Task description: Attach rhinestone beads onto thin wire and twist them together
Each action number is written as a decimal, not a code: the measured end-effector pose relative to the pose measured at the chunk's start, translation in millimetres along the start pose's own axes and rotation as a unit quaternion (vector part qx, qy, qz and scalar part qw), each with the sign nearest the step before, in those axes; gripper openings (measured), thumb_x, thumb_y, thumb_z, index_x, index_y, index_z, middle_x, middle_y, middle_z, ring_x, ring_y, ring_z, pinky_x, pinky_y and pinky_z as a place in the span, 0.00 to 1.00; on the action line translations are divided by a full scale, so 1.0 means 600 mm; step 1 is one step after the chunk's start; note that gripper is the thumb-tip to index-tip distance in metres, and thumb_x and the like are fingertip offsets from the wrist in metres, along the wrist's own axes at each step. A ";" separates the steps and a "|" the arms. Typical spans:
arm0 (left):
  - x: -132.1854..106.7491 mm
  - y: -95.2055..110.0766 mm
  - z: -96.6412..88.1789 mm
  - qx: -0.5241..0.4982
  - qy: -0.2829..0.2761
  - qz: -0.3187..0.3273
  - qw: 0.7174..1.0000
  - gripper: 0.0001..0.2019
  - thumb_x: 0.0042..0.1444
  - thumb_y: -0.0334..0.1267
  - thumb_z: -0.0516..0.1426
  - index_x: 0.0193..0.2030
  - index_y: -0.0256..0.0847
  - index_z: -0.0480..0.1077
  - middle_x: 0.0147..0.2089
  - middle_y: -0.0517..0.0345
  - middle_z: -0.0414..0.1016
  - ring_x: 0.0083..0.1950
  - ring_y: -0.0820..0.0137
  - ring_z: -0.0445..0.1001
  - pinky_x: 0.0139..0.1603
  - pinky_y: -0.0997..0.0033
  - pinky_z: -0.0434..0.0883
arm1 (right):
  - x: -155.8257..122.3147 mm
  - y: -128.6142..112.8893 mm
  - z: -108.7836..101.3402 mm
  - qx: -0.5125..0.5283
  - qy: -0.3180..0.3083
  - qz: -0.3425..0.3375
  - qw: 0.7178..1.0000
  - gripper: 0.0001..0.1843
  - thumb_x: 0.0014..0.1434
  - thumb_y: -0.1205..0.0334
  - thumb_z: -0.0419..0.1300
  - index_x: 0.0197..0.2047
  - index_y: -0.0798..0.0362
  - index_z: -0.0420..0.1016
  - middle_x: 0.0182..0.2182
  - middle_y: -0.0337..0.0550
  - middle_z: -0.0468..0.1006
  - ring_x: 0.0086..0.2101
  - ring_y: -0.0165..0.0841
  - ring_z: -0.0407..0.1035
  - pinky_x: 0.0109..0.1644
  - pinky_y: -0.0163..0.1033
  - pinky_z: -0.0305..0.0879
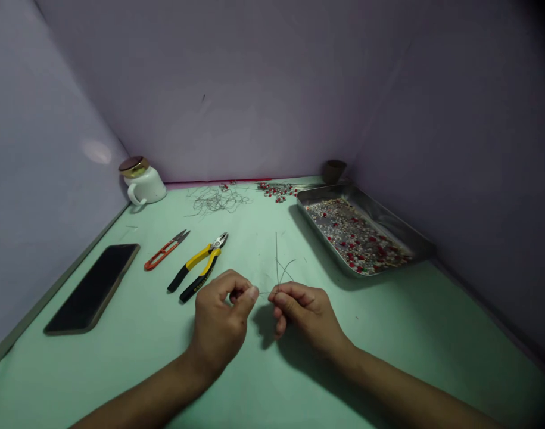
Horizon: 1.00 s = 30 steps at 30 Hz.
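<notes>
Thin dark wire [277, 256] rises from the fingertips of my right hand [305, 310], which pinches it between thumb and forefinger. One strand stands nearly upright, and a couple of others cross it and curve off to the right. A short stretch of the wire runs left to my left hand [225, 313], whose thumb and forefinger are pressed together on its end. Both hands hover over the green tabletop [263, 381], close to each other with a small gap between. What lies inside the pinches is covered by the fingertips.
Left of my hands lie pliers [201, 265], orange thread snips [167, 250] and a phone [93, 289]. A white lidded mug [149, 186] stands behind them. At the back are tangled wire [216, 201] and red-beaded pieces [279, 190]. A metal tray [374, 208] of beads and a brown pot [333, 171] are right.
</notes>
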<state>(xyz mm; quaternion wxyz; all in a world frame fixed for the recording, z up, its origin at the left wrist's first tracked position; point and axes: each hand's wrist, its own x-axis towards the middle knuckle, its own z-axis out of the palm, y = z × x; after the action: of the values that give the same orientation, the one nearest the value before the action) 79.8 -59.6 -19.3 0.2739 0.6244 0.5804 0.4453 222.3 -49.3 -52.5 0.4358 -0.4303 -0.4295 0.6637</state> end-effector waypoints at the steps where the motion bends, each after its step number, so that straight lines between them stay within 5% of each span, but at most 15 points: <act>1: 0.002 0.003 -0.001 -0.010 -0.012 -0.044 0.999 0.09 0.46 0.37 0.53 0.18 0.39 0.63 0.19 0.62 0.64 0.24 0.72 0.61 0.26 0.71 0.60 | -0.001 -0.002 0.000 0.004 -0.003 -0.005 1.000 0.11 0.46 0.57 0.63 0.25 0.57 0.74 0.15 0.35 0.70 0.14 0.24 0.64 0.20 0.31 0.61; 4: 0.016 0.003 -0.009 -0.026 -0.086 -0.158 0.983 0.08 0.42 0.39 0.54 0.17 0.39 0.65 0.17 0.63 0.62 0.22 0.74 0.59 0.24 0.73 0.58 | -0.003 -0.004 -0.003 0.008 -0.033 0.008 0.999 0.11 0.47 0.57 0.63 0.25 0.57 0.73 0.15 0.34 0.69 0.14 0.23 0.64 0.19 0.30 0.61; 7: 0.038 -0.012 -0.025 -0.073 -0.241 -0.229 0.940 0.07 0.38 0.39 0.57 0.18 0.38 0.68 0.15 0.65 0.60 0.21 0.76 0.55 0.23 0.74 0.54 | -0.001 -0.003 -0.010 0.015 -0.104 0.061 0.993 0.13 0.45 0.55 0.65 0.24 0.58 0.72 0.14 0.33 0.69 0.13 0.23 0.64 0.17 0.29 0.60; 12: 0.060 -0.042 -0.045 -0.297 -0.330 -0.222 0.868 0.13 0.39 0.37 0.62 0.35 0.40 0.76 0.28 0.59 0.72 0.27 0.75 0.63 0.31 0.73 0.60 | -0.003 -0.003 -0.016 0.042 -0.212 0.118 0.969 0.15 0.44 0.53 0.66 0.25 0.58 0.73 0.15 0.34 0.71 0.13 0.24 0.65 0.15 0.28 0.62; 16: 0.058 -0.050 -0.036 -0.357 -0.387 -0.220 0.822 0.12 0.41 0.38 0.63 0.34 0.38 0.77 0.28 0.56 0.72 0.27 0.75 0.64 0.31 0.73 0.61 | -0.010 -0.001 -0.015 0.038 -0.258 0.142 0.955 0.15 0.44 0.54 0.66 0.25 0.59 0.72 0.14 0.34 0.71 0.13 0.24 0.66 0.14 0.27 0.60; 23: 0.052 -0.044 -0.023 -0.304 -0.425 -0.115 0.845 0.02 0.41 0.32 0.61 0.24 0.39 0.75 0.27 0.60 0.68 0.27 0.75 0.63 0.28 0.72 0.59 | -0.017 0.005 -0.008 0.012 -0.275 0.181 0.944 0.13 0.44 0.56 0.65 0.23 0.58 0.71 0.14 0.34 0.71 0.13 0.24 0.66 0.14 0.27 0.58; 30: 0.039 -0.030 -0.006 -0.201 -0.298 -0.129 0.924 0.07 0.38 0.35 0.59 0.18 0.37 0.65 0.20 0.64 0.63 0.24 0.75 0.59 0.27 0.73 0.57 | -0.020 0.002 -0.003 -0.105 -0.189 0.066 0.974 0.11 0.49 0.60 0.60 0.20 0.56 0.68 0.12 0.32 0.67 0.13 0.22 0.62 0.15 0.26 0.57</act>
<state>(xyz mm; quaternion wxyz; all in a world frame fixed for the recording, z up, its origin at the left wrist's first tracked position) 66.4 -34.3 -27.5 0.6092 0.5797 0.4457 0.3067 227.0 -60.8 -51.6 0.2547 -0.3681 -0.5419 0.7113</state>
